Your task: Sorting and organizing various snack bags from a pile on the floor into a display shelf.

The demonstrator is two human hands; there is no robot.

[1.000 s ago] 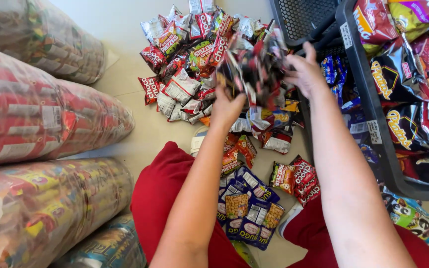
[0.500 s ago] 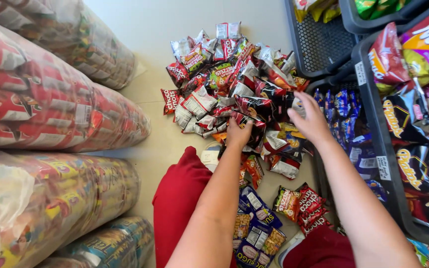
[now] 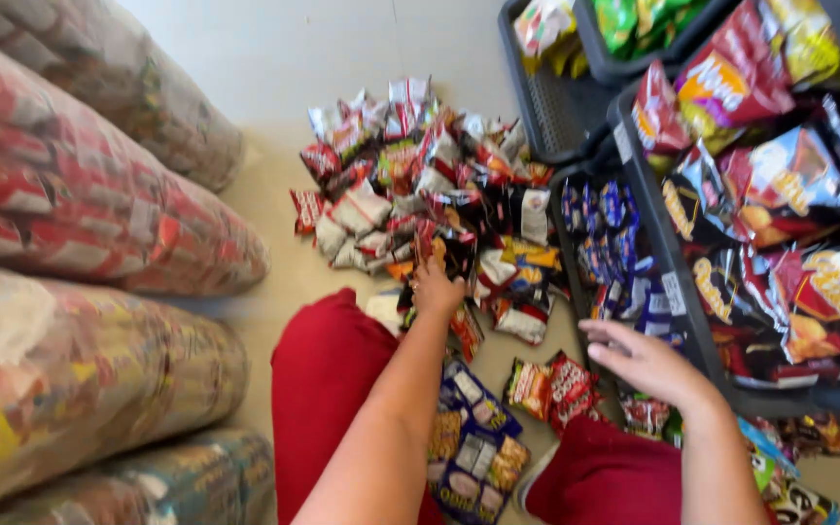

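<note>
Presently we find the left hand [image 3: 437, 285] reaching into the pile of snack packets [image 3: 420, 185] on the floor, fingers closed on a dark packet [image 3: 456, 255], though blur leaves the grasp uncertain. Our right hand [image 3: 646, 362] hovers flat and empty, fingers spread, beside the dark crate [image 3: 678, 292] of chip bags. Wrapped bulk bundles [image 3: 80, 214] lie at left.

I am seeing big clear-wrapped bales of snack packs [image 3: 80, 204] lying stacked on the left. Dark plastic bins [image 3: 678, 292] are sitting on the right, holding large chip bags [image 3: 780, 185]. A farther grey basket [image 3: 546, 107] is standing on the pale floor [image 3: 274, 58].
</note>
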